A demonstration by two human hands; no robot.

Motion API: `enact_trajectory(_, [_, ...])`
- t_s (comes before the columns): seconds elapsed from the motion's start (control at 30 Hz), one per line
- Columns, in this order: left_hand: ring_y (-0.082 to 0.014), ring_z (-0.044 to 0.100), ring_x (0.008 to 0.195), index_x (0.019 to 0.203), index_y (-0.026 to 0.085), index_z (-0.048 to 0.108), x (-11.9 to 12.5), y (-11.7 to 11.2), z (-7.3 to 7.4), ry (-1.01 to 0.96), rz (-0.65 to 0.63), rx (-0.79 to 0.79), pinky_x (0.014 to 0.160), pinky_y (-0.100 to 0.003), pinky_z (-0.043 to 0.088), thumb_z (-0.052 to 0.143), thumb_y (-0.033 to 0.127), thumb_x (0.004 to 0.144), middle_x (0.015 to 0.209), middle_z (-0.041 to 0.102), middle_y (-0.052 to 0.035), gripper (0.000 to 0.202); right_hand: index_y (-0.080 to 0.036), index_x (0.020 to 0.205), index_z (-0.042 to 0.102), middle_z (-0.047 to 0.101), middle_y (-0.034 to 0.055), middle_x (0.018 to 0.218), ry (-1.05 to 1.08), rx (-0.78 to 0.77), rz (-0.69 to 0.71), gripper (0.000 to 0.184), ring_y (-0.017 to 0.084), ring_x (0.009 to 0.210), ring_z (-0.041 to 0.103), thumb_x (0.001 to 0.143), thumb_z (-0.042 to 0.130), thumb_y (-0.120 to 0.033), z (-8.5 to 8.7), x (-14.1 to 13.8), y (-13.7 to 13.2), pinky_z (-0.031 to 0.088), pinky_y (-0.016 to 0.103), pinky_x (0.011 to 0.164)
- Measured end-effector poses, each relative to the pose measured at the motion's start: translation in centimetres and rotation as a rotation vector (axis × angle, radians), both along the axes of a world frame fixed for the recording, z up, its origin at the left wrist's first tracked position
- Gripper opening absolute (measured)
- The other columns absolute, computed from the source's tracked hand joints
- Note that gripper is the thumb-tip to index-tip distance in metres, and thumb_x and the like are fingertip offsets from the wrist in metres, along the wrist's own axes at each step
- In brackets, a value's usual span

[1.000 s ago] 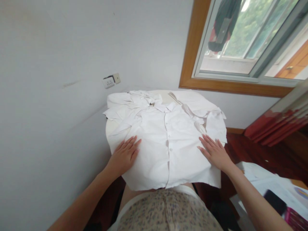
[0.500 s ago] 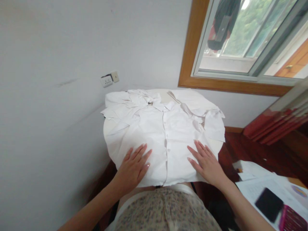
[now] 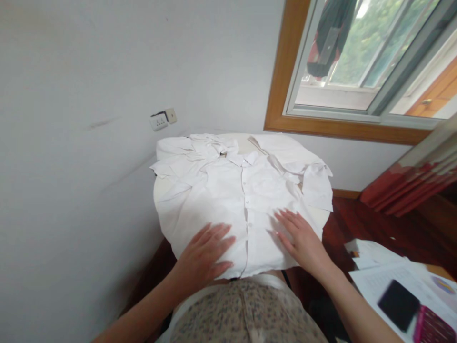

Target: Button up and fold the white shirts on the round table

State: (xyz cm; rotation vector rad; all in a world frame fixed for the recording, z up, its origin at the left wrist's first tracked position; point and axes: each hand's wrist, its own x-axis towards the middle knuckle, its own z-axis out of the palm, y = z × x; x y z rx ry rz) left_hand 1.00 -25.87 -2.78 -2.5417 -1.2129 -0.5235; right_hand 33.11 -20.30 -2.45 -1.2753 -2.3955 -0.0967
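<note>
A white button-up shirt (image 3: 246, 190) lies spread, front up, over a small round table (image 3: 161, 183) against the wall. My left hand (image 3: 205, 255) rests flat on the shirt's lower left part, fingers stretched out. To the right of the button line, my right hand (image 3: 300, 238) lies flat near the hem, fingers spread. Neither hand holds anything. More white cloth (image 3: 193, 150) is bunched at the table's far left, beside the collar.
A wall socket (image 3: 162, 119) is behind the table on the white wall. A wood-framed window (image 3: 342, 66) is at the upper right. At the lower right lie papers (image 3: 389, 276), a black phone (image 3: 398, 297) and a pink object (image 3: 433, 326). Red wood floor shows beside the table.
Both hands have slid across the shirt toward the button line and the near hem. They stay flat on the cloth.
</note>
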Motion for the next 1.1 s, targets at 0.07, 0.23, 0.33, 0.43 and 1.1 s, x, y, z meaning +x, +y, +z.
enact_trajectory(0.07, [-0.0187,0.053,0.122,0.12,0.026,0.061,0.9,0.1,0.0,-0.025,-0.109,0.024,0.11,-0.037,0.038,0.056,0.038,0.089,0.126,0.063,-0.0013,0.034,-0.025,0.132,0.054,0.053,0.0093,0.138,0.016,-0.076,0.114,0.045,0.026,0.131,0.043,0.091,0.051,-0.043,0.0,-1.8,-0.2,0.035,0.05,0.107])
enact_trajectory(0.23, [-0.0123,0.063,0.108,0.107,0.024,0.066,1.4,-0.1,-0.2,-0.173,-0.214,0.068,0.102,-0.028,0.046,0.056,0.023,0.089,0.107,0.072,0.0022,0.021,-0.03,0.102,0.072,0.064,0.0057,0.124,0.17,-0.068,0.178,0.019,0.027,0.128,0.048,0.089,0.058,-0.035,-1.6,-2.8,-0.2,0.03,0.055,0.107])
enact_trajectory(0.33, [-0.0113,0.066,0.099,0.103,0.022,0.067,1.5,0.0,0.5,-0.296,-0.191,0.012,0.096,-0.026,0.05,0.055,0.023,0.09,0.1,0.074,0.001,0.018,-0.028,0.095,0.072,0.069,0.0045,0.115,0.244,-0.059,0.225,0.018,0.024,0.122,0.054,0.091,0.055,-0.028,-1.7,-2.1,0.3,0.028,0.055,0.108])
enact_trajectory(0.43, [-0.0117,0.066,0.096,0.102,0.021,0.066,1.7,0.2,1.8,-0.372,-0.164,-0.053,0.096,-0.027,0.05,0.053,0.024,0.09,0.098,0.074,-0.0005,0.018,-0.025,0.1,0.071,0.068,0.0055,0.116,0.274,-0.074,0.262,0.021,0.023,0.122,0.054,0.093,0.051,-0.026,-0.6,-1.3,0.3,0.026,0.056,0.109])
enact_trajectory(1.1, [-0.0294,0.029,0.14,0.143,0.031,0.037,-2.0,8.6,0.0,0.012,0.228,-0.265,0.11,-0.06,0.019,0.038,0.054,0.092,0.152,0.033,-0.0094,0.055,-0.029,0.145,0.036,0.024,0.009,0.155,-0.17,-0.171,-0.139,0.062,0.033,0.142,0.019,0.092,0.033,-0.062,-1.1,-2.2,8.5,0.018,0.063,0.109])
